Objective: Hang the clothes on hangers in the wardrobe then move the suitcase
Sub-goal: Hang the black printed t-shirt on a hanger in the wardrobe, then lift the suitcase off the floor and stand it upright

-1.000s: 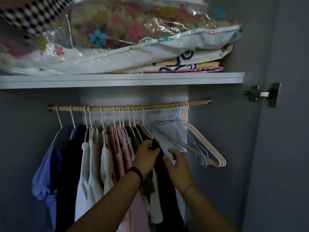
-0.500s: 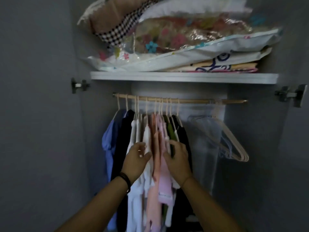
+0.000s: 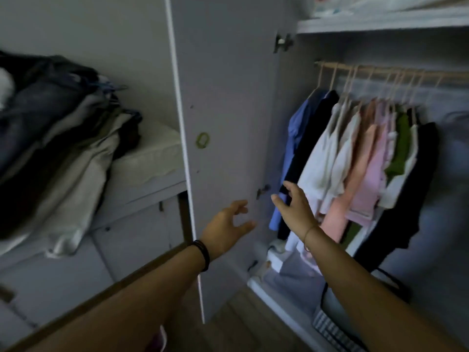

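Left hand: black band at wrist (looks doubled). Right hand: thin bracelet. Forearms bare.

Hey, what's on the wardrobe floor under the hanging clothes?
A white object, a pale grey bundle and a checked item. The right forearm and the black garment hide the rest.

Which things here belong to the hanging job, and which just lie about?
Job: wooden hanging rail; hung row of coloured clothes; empty left hand; empty right hand.
Lying about: heaped dark and beige garments; small green ring on grey wardrobe door; checked fabric.
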### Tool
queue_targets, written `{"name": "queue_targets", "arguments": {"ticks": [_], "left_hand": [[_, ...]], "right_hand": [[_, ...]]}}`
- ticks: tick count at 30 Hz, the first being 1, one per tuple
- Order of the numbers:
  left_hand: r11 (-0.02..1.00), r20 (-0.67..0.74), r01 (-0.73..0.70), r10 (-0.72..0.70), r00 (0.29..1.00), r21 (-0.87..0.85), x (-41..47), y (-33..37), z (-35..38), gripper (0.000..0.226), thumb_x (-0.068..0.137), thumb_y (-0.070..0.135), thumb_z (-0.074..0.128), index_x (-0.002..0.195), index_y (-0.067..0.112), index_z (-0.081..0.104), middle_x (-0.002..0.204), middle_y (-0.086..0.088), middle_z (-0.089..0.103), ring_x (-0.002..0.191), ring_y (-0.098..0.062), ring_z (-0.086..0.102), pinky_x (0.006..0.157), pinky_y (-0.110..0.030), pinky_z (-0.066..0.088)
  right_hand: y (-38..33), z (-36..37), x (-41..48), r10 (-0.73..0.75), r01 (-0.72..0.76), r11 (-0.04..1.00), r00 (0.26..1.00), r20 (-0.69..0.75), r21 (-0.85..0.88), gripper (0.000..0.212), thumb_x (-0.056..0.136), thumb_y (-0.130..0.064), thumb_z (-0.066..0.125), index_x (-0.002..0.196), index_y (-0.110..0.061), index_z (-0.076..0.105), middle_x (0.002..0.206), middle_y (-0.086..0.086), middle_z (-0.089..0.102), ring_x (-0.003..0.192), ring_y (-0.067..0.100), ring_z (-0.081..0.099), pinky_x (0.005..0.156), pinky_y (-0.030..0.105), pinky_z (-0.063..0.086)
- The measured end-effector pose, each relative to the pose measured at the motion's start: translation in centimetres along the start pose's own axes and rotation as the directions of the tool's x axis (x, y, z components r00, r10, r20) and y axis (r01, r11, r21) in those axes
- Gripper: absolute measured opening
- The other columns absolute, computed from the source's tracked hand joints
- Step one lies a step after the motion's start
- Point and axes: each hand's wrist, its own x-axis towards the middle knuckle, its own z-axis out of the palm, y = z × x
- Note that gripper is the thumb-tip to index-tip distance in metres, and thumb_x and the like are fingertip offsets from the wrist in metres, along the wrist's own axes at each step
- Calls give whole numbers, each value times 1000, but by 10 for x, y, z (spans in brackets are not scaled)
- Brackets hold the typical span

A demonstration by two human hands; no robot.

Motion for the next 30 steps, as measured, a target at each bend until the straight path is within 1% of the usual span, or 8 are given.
{"name": "queue_targets", "arguments": {"ticks": [2, 6, 8, 11, 15, 20, 25, 30], "left_hand": [[998, 3, 64, -64, 998, 0, -31, -24, -15, 61, 89, 36, 61, 141, 19, 36, 134, 4, 52, 127, -11, 44, 99, -20, 34], [975, -46, 215, -218, 975, -63, -100, -79, -50, 60, 85, 33, 67, 138, 21, 42, 126, 6, 55, 123, -13, 50, 104, -34, 42], [960, -91, 275, -278, 956, -51, -138, -107, -71, 58, 84, 31, 68, 136, 20, 45, 123, 6, 56, 119, -13, 53, 100, -28, 43], [930, -140, 365, -368, 919, -48, -198, -150, -106, 59, 85, 33, 67, 137, 20, 44, 126, 4, 56, 116, -10, 53, 86, -13, 39], [871, -160, 485, -491, 856, -77, -274, -207, -153, 61, 85, 42, 64, 138, 24, 42, 130, 9, 54, 119, -7, 51, 90, -17, 36], [800, -142, 591, -600, 787, -103, -342, -276, -195, 59, 87, 42, 63, 139, 25, 40, 129, 8, 55, 123, -10, 48, 98, -25, 39], [721, -137, 666, -691, 710, -192, -370, -339, -204, 62, 87, 43, 62, 140, 21, 40, 131, 6, 54, 122, -11, 48, 93, -22, 38], [597, -169, 739, -800, 576, -313, -391, -418, -187, 58, 86, 42, 63, 135, 19, 45, 128, 3, 55, 122, -16, 50, 100, -32, 43]], "right_hand": [[-5, 34, -14, -7, 7, 1000, 998, 67, -9, 57, 91, -32, 59, 140, -14, 38, 146, 9, 37, 135, 25, 35, 111, 37, 31], [-16, 112, -48, -31, 36, 999, 979, 199, -23, 57, 90, -32, 60, 139, -14, 39, 144, 9, 39, 134, 24, 37, 111, 39, 32], [-25, 152, -69, -38, 43, 999, 964, 263, -11, 56, 89, -31, 61, 138, -12, 40, 143, 10, 40, 134, 25, 38, 111, 40, 33], [-40, 213, -107, -28, 29, 1000, 926, 377, 5, 56, 90, -32, 60, 139, -13, 40, 143, 9, 40, 134, 24, 37, 111, 42, 33], [-58, 291, -165, 19, -28, 1000, 874, 486, 10, 59, 90, -33, 60, 141, -16, 36, 147, 6, 38, 136, 22, 36, 111, 40, 33], [-63, 366, -225, 111, -122, 992, 825, 554, -18, 61, 89, -34, 60, 142, -19, 34, 147, 8, 38, 135, 25, 36, 110, 41, 32], [-37, 411, -256, 193, -190, 979, 784, 590, -67, 62, 89, -36, 60, 142, -20, 33, 149, 5, 36, 137, 21, 34, 110, 39, 31], [18, 460, -261, 288, -250, 957, 725, 626, -150, 62, 88, -35, 61, 142, -18, 34, 149, 6, 36, 137, 24, 34, 111, 41, 31]]}}
